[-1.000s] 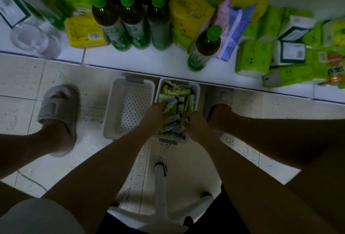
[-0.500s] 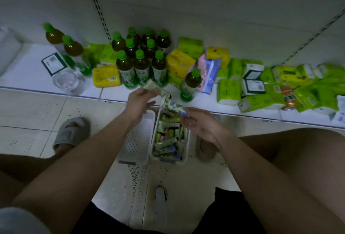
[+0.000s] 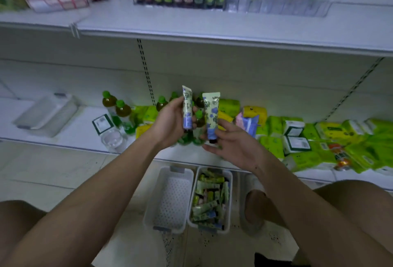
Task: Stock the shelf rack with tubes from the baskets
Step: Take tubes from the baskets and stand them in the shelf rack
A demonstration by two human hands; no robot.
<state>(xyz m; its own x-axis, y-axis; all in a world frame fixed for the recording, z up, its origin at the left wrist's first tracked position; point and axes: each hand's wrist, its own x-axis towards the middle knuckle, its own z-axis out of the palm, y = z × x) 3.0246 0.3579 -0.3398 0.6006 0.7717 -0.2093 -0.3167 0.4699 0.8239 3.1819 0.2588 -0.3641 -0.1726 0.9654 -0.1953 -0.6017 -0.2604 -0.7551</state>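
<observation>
White plastic baskets sat on the floor below my fingers: the left basket (image 3: pixel 169 199) held nothing, the right basket (image 3: pixel 210 199) was packed with tubes (image 3: pixel 209 200). My left hand (image 3: pixel 170 123) gripped one tube (image 3: pixel 187 108) upright, fingers curled round it. My right hand (image 3: pixel 232 144) pinched another tube (image 3: pixel 211 115) near its cap, remaining fingers spread. Above my fingertips, the rack (image 3: pixel 276 9) stood partly filled.

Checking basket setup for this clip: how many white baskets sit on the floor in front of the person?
2. The empty basket sits on the left; the basket of tubes sits right beside it, touching. Legs may hide others.
</observation>
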